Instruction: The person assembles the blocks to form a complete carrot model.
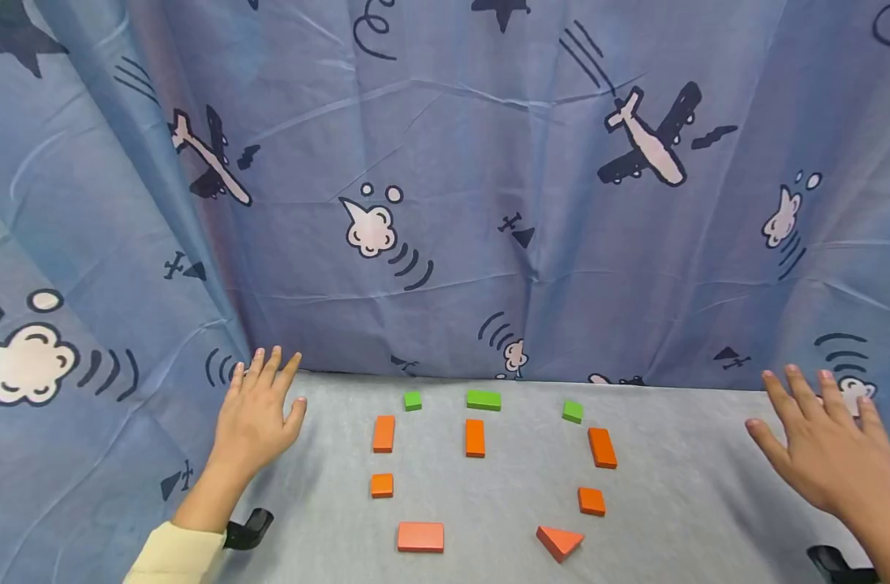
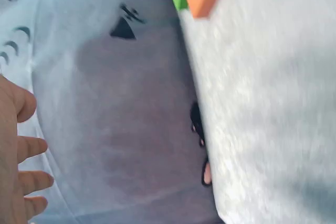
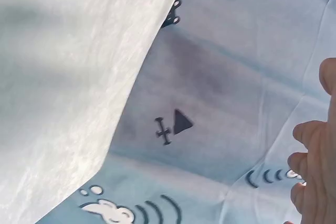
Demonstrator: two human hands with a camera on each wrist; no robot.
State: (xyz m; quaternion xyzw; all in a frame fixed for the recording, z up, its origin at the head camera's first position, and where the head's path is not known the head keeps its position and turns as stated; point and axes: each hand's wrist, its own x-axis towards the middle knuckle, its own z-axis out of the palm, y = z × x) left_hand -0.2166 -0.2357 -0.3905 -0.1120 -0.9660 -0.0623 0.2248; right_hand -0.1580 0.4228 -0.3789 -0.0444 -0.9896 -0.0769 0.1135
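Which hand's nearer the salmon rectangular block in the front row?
Left. The left hand is left of the salmon rectangular block, higher in the head view; the right hand is much farther out to its right, past the triangular block.

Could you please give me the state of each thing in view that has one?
Left hand: open, empty
Right hand: open, empty
Green blocks: resting apart
Orange blocks: resting apart
Coral rectangle: lying flat
Triangle: lying flat
Table: bearing all the blocks
Curtain: hanging, creased
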